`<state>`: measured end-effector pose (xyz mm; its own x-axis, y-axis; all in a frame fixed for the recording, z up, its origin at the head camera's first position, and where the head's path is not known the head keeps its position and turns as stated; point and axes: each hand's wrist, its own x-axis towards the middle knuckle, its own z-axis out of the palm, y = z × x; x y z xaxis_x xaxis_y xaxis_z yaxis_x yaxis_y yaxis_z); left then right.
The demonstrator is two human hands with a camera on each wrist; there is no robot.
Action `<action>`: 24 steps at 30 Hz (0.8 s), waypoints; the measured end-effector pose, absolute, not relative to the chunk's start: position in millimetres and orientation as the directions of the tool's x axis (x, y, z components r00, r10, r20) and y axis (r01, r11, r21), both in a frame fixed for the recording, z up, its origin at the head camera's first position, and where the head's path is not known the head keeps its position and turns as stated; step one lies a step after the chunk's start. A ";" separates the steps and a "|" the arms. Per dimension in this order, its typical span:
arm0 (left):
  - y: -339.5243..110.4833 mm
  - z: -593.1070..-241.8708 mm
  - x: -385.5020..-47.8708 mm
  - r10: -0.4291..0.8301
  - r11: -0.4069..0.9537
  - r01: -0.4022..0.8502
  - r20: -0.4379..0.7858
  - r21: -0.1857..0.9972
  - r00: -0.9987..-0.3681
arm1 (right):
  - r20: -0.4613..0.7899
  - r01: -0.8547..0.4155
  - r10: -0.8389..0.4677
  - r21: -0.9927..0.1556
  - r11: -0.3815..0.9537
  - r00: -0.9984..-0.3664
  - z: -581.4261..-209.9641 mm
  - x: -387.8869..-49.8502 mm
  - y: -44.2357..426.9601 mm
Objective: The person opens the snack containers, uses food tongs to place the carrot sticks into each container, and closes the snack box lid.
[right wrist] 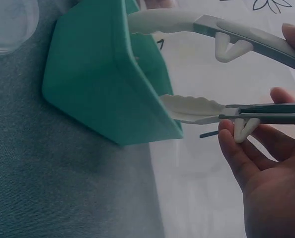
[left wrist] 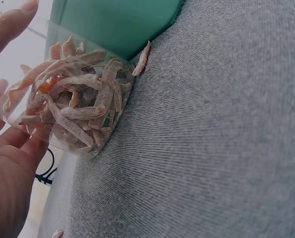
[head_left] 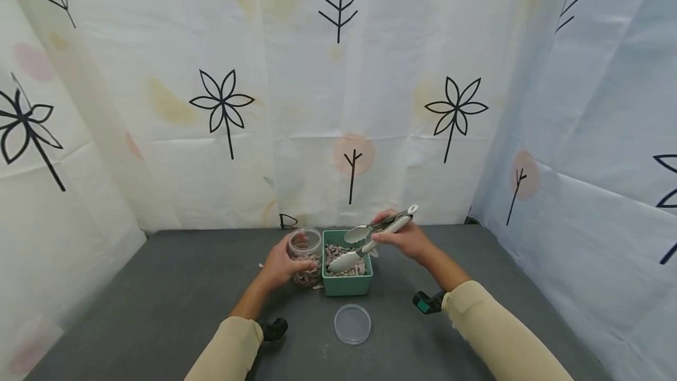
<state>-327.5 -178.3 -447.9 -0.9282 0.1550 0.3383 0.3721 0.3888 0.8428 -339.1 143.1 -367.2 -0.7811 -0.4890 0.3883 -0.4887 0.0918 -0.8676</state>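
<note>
My left hand (head_left: 285, 262) holds a clear plastic jar (head_left: 305, 241) upright on the table, thumb and fingers around its side. Pale, dried-looking strips (left wrist: 83, 104) fill the lower part of the open jar. Against the jar's right side stands a green rectangular bin (head_left: 347, 286) with more such strips (head_left: 338, 251) inside. My right hand (head_left: 404, 240) grips a pair of tongs (head_left: 394, 226) with white scalloped heads. The tongs are spread apart, their heads over the bin's opening, and no strip shows between them.
A round clear lid (head_left: 352, 324) lies on the dark grey table (head_left: 174, 293) in front of the bin. One loose strip (left wrist: 142, 58) rests on the table by the jar's base. Printed white curtains (head_left: 296, 181) surround the table at the back and sides.
</note>
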 end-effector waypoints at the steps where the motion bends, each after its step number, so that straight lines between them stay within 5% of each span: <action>1: -178.0 -447.5 -327.1 0.154 0.390 0.373 0.339 0.842 -0.928 | 0.381 -0.484 -0.498 -0.870 0.091 -0.779 -369.9 -340.2 142.9; 16: -179.6 -449.2 -330.4 0.153 0.378 0.373 0.340 0.847 -0.928 | 0.412 -0.577 -0.469 -0.763 0.291 -0.781 -363.2 -313.3 121.7; 24: -177.7 -447.5 -328.0 0.151 0.394 0.375 0.343 0.839 -0.927 | 0.452 -0.585 -0.420 -0.763 0.274 -0.787 -369.9 -308.3 115.3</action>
<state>-328.0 -177.7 -447.5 -0.9269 0.1514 0.3434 0.3752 0.3939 0.8391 -308.3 115.3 -369.9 -0.7868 -0.4198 0.4524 -0.5852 0.2744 -0.7631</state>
